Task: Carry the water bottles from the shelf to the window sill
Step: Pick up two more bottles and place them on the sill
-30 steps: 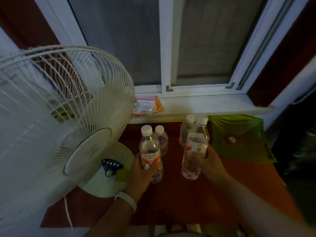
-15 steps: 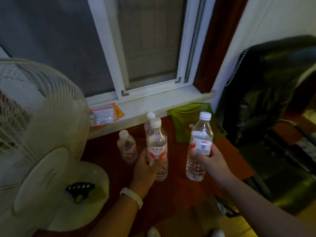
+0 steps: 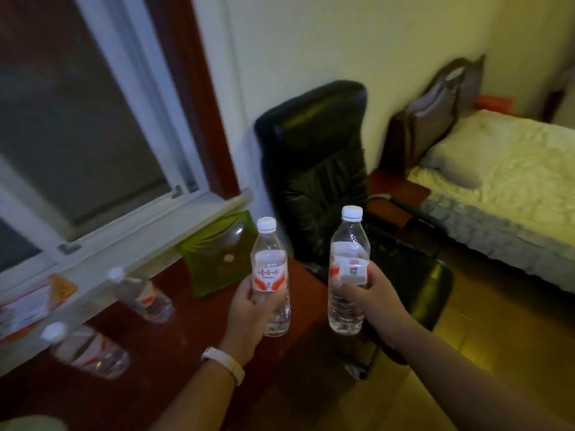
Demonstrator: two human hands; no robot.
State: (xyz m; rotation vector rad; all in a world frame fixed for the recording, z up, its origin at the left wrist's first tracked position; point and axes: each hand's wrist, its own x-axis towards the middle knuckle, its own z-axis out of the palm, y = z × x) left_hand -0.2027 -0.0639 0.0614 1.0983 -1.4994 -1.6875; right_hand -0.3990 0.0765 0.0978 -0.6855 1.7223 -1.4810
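Since half a second ago the view has swung right: the white fan has all but left the picture, and a bed with a pale quilted cover (image 3: 510, 169) has come in at two o'clock. Both hands still carry their bottles.

The left hand (image 3: 245, 315), with a white wristband (image 3: 224, 363) on its wrist, wraps thumb and fingers round the lower half of a clear plastic water bottle with a white cap and red-and-white label (image 3: 269, 259). The bottle stands upright, rising out of the fist toward twelve o'clock. The right hand (image 3: 373, 293) grips a second clear white-capped water bottle (image 3: 348, 241) at the label in the same way. This one is also upright, at three o'clock of the first and apart from it.

Both bottles are held off the dark red table (image 3: 186, 353). Two more clear bottles, blurred, remain on that table at nine o'clock (image 3: 143, 293) and eight o'clock (image 3: 90, 349) of the left hand. The white window sill (image 3: 130, 241) runs past at ten o'clock, with an orange-and-white packet (image 3: 31, 303) lying on it. A green translucent plastic folder (image 3: 217, 253) lies just below the sill's end. A black leather chair (image 3: 317, 169) stands behind the bottles at twelve o'clock.
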